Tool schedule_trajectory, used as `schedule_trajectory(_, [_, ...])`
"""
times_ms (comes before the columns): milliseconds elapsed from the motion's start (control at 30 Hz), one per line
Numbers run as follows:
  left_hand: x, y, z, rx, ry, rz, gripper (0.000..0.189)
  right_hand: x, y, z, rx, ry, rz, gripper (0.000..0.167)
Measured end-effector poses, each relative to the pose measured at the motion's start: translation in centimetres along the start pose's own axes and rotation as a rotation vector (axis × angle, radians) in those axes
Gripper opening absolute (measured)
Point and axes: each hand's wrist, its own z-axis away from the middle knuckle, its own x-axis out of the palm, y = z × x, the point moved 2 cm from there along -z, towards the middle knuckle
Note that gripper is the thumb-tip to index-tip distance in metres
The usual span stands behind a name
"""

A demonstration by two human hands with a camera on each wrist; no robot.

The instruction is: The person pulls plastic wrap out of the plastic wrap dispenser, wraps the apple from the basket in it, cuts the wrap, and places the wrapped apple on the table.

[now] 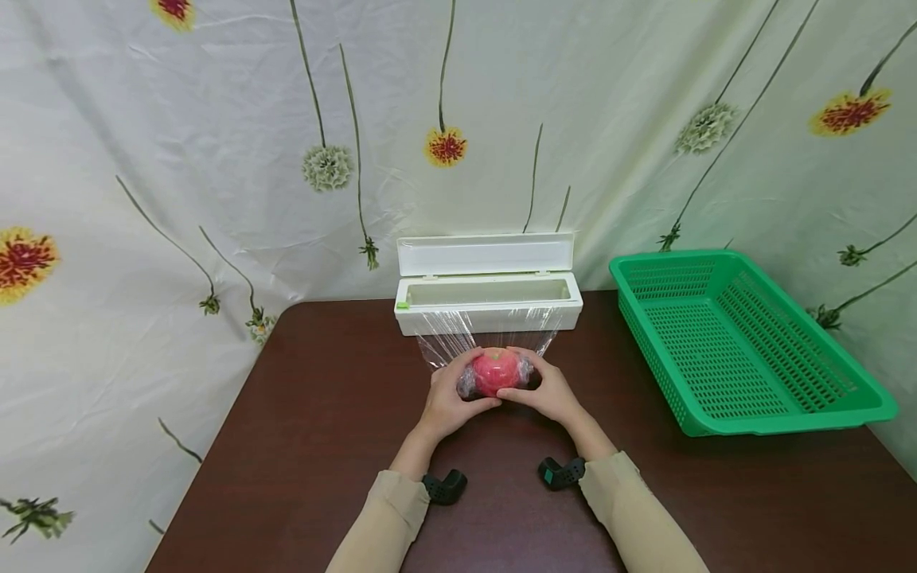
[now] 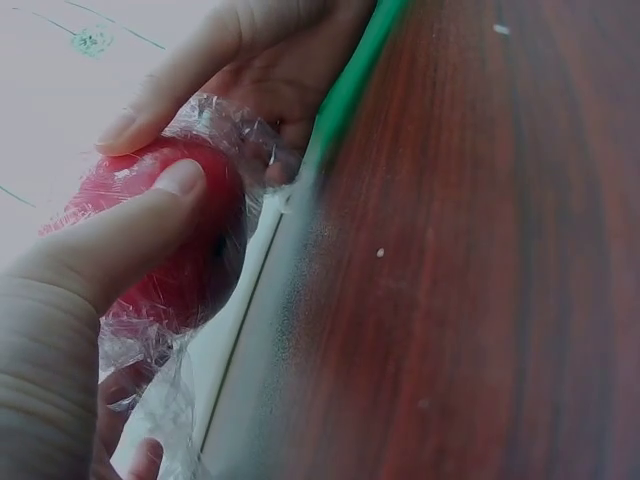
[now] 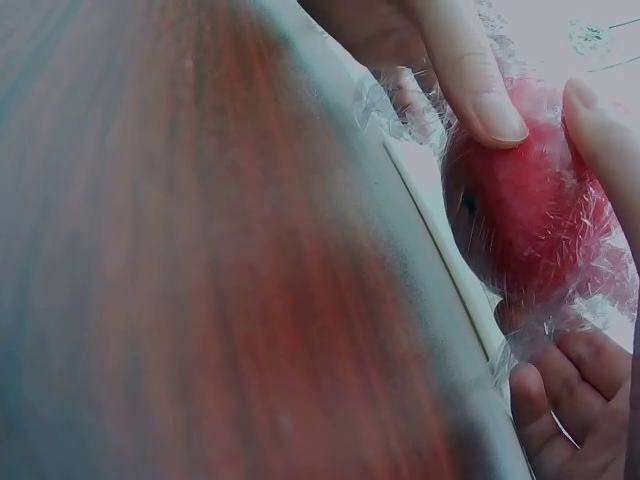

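Observation:
Both hands hold a round red apple (image 1: pixel 497 372) between them, in front of the white cling film box (image 1: pixel 487 322). My left hand (image 1: pixel 450 402) grips its left side and my right hand (image 1: pixel 550 390) its right. Clear cling film (image 1: pixel 451 328) runs from the box down to the apple and bunches at both its sides. In the left wrist view both thumbs press on the near face of the wrapped apple (image 2: pixel 215 265), fingers curling behind. The right wrist view shows crumpled film around the apple (image 3: pixel 515 220) and a dark hollow on its underside.
The box's lid (image 1: pixel 487 255) stands raised at the back of the dark brown table (image 1: pixel 301 446). A green plastic basket (image 1: pixel 788 422) sits to the right. Behind the table hangs a flowered white cloth (image 1: pixel 236 119).

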Motion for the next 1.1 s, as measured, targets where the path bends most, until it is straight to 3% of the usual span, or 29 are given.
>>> schedule_trajectory(233, [0.0,-0.1,0.1,-0.037,0.004,-0.002,0.078,0.0,-0.2,0.0,-0.036,0.016,-0.009,0.067])
schedule_trajectory(400, [0.1,-0.1,0.2,-0.109,0.012,-0.008,0.078,0.0,-0.3,0.1,-0.007,0.01,-0.045,0.066])
schedule_trajectory(567, [0.1,-0.1,0.2,-0.128,0.015,-0.002,0.075,-0.1,-0.5,0.1,0.005,0.0,-0.048,0.063])
schedule_trajectory(833, [0.0,-0.1,0.2,-0.137,0.02,-0.003,0.073,-0.8,-4.0,1.0,-0.065,-0.028,-0.053,0.073])
schedule_trajectory(1100, [0.0,0.2,0.2,-0.206,0.023,0.016,0.072,-0.7,-4.4,0.9,-0.071,-0.035,-0.06,0.077])
